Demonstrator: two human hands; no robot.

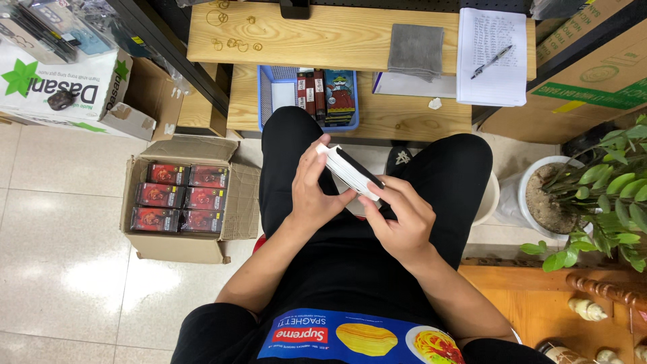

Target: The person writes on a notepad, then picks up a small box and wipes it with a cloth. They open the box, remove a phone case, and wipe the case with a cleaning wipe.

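Over my lap I hold a stack of cards, white on the edges with a black top face. My left hand grips its left side, thumb and fingers wrapped around the end. At the lower right end of the stack, my right hand holds it with fingers laid along its edge. On the low wooden shelf ahead stands a blue plastic basket with several card packs upright inside it. An open cardboard box on the floor to my left holds rows of red and black packs.
A wooden bench carries a grey cloth, a written notepad with a pen, and small wire rings. Cardboard boxes stand at the left and right. A potted plant is at my right, tiled floor at my left.
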